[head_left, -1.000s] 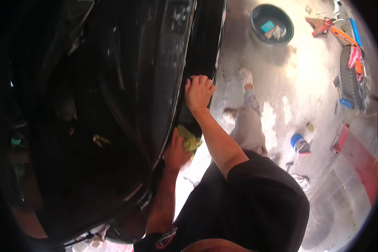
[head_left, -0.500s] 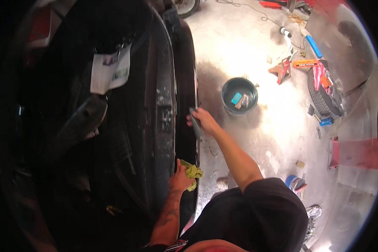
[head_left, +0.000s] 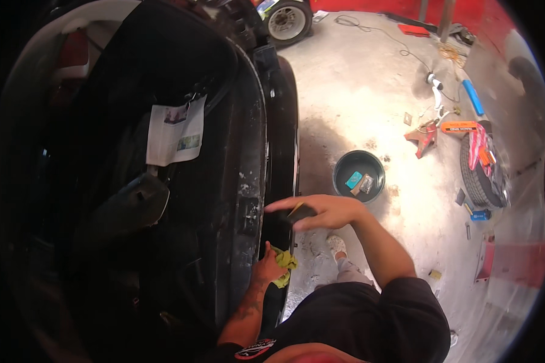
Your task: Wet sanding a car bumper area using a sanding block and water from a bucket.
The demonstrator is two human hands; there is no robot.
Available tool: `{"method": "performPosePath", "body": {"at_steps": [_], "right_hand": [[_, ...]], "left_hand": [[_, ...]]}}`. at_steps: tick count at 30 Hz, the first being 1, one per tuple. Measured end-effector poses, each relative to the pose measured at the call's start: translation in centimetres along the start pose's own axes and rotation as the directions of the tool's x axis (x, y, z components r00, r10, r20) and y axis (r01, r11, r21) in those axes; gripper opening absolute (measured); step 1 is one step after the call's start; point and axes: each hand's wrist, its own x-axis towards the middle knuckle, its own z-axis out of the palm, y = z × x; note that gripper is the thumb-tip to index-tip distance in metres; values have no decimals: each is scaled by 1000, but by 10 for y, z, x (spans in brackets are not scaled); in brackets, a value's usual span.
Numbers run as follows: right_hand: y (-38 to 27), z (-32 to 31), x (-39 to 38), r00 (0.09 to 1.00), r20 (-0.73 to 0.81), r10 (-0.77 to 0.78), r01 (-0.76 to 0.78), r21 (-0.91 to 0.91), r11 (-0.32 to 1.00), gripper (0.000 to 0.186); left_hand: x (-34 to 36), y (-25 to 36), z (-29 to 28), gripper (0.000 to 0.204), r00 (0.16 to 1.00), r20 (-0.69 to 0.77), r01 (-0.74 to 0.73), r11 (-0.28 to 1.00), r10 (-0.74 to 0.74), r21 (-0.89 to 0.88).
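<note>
A long black car panel (head_left: 281,133) runs front to back along my left side, beside the vehicle's dark open body (head_left: 224,151). My left hand (head_left: 265,267) is closed on a crumpled yellow-green cloth (head_left: 283,266), pressed against this panel. Farther along, my right hand (head_left: 330,212) reaches across the panel with its index finger stretched toward the inner edge. Between thumb and fingers it grips a small dark pad with a tan edge (head_left: 301,212). Whether the pad touches the panel I cannot tell.
On the concrete floor stands a dark bucket (head_left: 335,181) holding a teal block and other small pieces. Farther right are a red jack stand (head_left: 422,139), a tire (head_left: 475,175) and a blue bar (head_left: 473,98). A cable (head_left: 393,41) trails behind; a wheel (head_left: 286,23) stands at the far end.
My right hand has come nearer along the panel, toward my left hand, and turned with its index finger extended. My left hand keeps its cloth at the panel. The view has shifted.
</note>
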Motion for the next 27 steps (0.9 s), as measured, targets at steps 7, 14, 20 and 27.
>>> {"method": "performPosePath", "body": {"at_steps": [7, 14, 20, 27], "right_hand": [[-120, -33, 55, 778, 477, -410, 543, -180, 820, 58], [-51, -86, -95, 870, -423, -253, 224, -119, 967, 69], [110, -42, -15, 701, -605, 377, -627, -270, 731, 63], [221, 23, 39, 607, -701, 374, -661, -184, 727, 38]], "left_hand": [[-16, 11, -16, 90, 978, -188, -96, 995, 91, -19], [-9, 6, -2, 81, 996, 44, 83, 996, -82, -38], [-7, 8, -1, 89, 988, 80, 132, 990, -129, -40], [-8, 17, -20, 84, 984, 105, 147, 988, -143, -38]]}}
